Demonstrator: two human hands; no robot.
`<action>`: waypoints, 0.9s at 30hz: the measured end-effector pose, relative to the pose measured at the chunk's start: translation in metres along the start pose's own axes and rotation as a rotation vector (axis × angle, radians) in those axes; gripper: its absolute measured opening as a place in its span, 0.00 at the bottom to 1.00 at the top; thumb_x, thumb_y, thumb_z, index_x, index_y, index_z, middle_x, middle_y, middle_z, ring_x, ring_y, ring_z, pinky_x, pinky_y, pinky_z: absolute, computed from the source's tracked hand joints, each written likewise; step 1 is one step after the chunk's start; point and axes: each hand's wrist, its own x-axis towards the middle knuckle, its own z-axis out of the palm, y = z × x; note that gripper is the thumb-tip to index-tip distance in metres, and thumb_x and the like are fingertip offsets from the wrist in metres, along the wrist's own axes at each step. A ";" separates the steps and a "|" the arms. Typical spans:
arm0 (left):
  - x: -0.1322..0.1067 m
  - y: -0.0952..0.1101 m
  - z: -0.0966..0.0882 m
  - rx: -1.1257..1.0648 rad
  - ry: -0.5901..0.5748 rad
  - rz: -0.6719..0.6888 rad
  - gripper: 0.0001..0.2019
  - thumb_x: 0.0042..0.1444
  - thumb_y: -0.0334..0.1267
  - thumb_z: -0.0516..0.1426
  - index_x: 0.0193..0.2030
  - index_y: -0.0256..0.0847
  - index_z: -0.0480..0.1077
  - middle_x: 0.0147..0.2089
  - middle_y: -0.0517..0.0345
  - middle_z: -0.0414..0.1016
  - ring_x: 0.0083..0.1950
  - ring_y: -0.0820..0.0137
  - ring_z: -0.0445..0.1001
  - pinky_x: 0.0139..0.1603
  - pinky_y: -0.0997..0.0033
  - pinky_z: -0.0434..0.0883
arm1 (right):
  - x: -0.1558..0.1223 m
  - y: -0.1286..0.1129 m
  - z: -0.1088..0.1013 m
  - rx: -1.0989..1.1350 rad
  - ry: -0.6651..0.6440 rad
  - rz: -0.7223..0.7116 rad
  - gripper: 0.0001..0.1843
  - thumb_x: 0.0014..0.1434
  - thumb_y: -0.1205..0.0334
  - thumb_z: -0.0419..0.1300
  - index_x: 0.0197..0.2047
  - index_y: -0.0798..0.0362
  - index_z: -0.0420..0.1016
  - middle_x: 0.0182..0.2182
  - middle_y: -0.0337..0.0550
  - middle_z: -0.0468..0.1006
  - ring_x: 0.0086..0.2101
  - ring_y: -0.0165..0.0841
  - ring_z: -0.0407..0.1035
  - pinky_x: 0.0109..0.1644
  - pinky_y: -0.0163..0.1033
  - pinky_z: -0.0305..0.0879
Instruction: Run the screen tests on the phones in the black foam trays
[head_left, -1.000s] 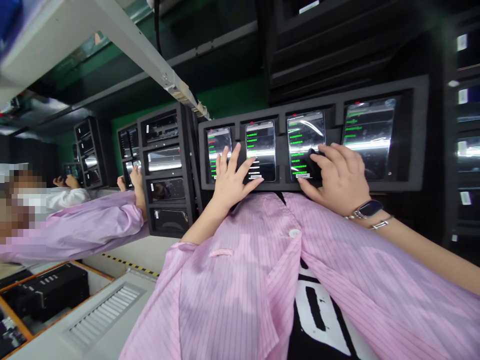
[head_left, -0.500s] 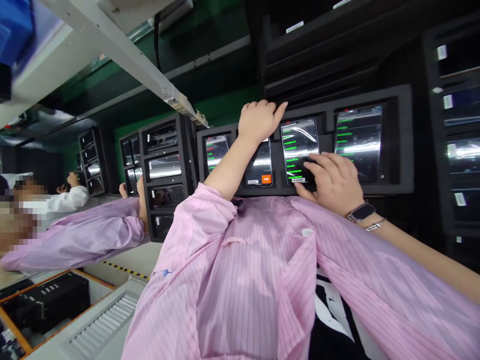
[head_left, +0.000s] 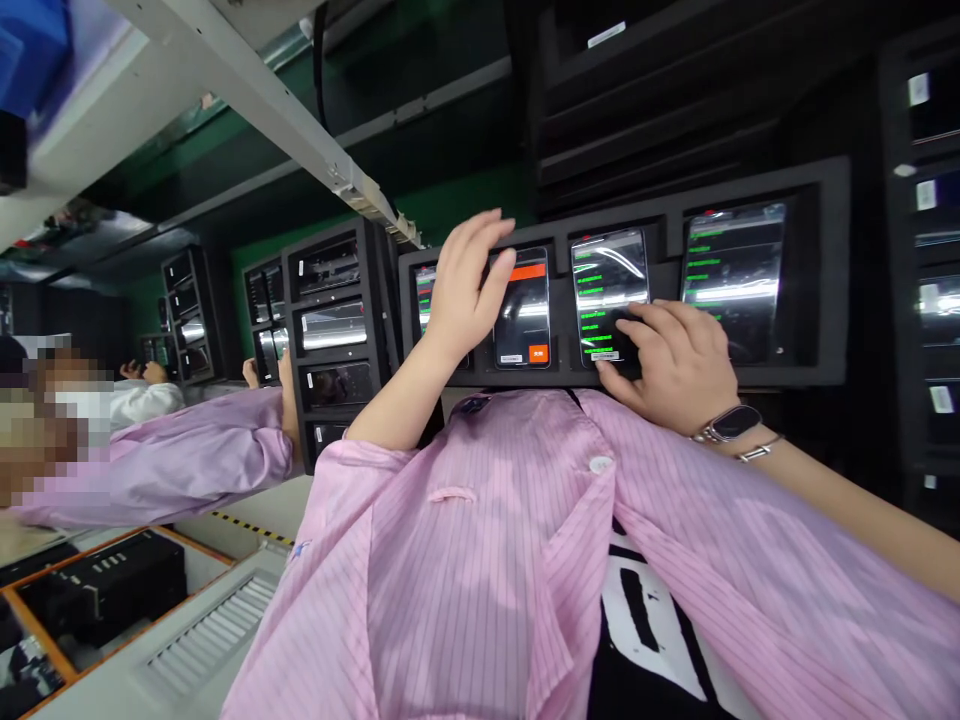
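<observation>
A black tray [head_left: 829, 290] in front of my body holds several phones with lit screens. My left hand [head_left: 469, 290], fingers stretched out and holding nothing, hovers between the leftmost phone [head_left: 424, 300], which it partly covers, and a phone with orange bars [head_left: 523, 315]. My right hand [head_left: 679, 365] is open, its fingers apart and bent. Its fingertips lie at the lower right of a phone with green text lines [head_left: 609, 290], the thumb by the bottom edge; firm contact cannot be made out. Further right sits another phone with green text [head_left: 735, 285].
Another tray of phones [head_left: 334, 325] stands just left, with a co-worker's purple sleeve [head_left: 202, 440] beside it. More phones in a rack [head_left: 937, 300] are at the far right. A pale metal beam [head_left: 262, 110] slants overhead on the left.
My left hand has moved left, off the orange-marked phone, whose top now shows an orange bar. My right hand stays by the green-text phone. The view has shifted slightly.
</observation>
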 end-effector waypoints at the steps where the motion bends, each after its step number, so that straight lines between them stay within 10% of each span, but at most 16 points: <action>1: -0.019 0.008 -0.011 0.009 -0.015 0.001 0.24 0.77 0.57 0.43 0.69 0.51 0.66 0.70 0.50 0.72 0.75 0.59 0.69 0.77 0.47 0.65 | 0.000 0.000 0.000 0.004 -0.004 0.006 0.25 0.69 0.49 0.63 0.62 0.56 0.71 0.59 0.57 0.79 0.61 0.50 0.70 0.66 0.53 0.65; 8: -0.116 0.032 -0.007 0.163 -0.147 -0.140 0.23 0.71 0.56 0.54 0.62 0.42 0.73 0.69 0.41 0.74 0.77 0.50 0.65 0.78 0.39 0.62 | 0.001 0.000 0.000 -0.019 0.034 -0.028 0.25 0.69 0.49 0.63 0.61 0.57 0.72 0.57 0.56 0.80 0.59 0.51 0.71 0.64 0.53 0.67; 21: -0.113 0.037 0.007 0.221 -0.250 -0.216 0.19 0.67 0.57 0.59 0.55 0.50 0.80 0.70 0.48 0.75 0.77 0.47 0.64 0.78 0.37 0.59 | -0.002 0.000 0.003 0.040 -0.102 0.098 0.26 0.67 0.46 0.61 0.60 0.55 0.72 0.60 0.59 0.77 0.62 0.53 0.68 0.67 0.57 0.65; 27: -0.132 0.018 -0.032 0.174 -0.008 -0.333 0.29 0.70 0.61 0.54 0.66 0.43 0.70 0.75 0.39 0.66 0.79 0.51 0.61 0.80 0.42 0.58 | -0.019 0.051 -0.014 0.062 0.034 0.238 0.39 0.65 0.30 0.53 0.63 0.55 0.69 0.59 0.62 0.74 0.61 0.59 0.68 0.67 0.71 0.60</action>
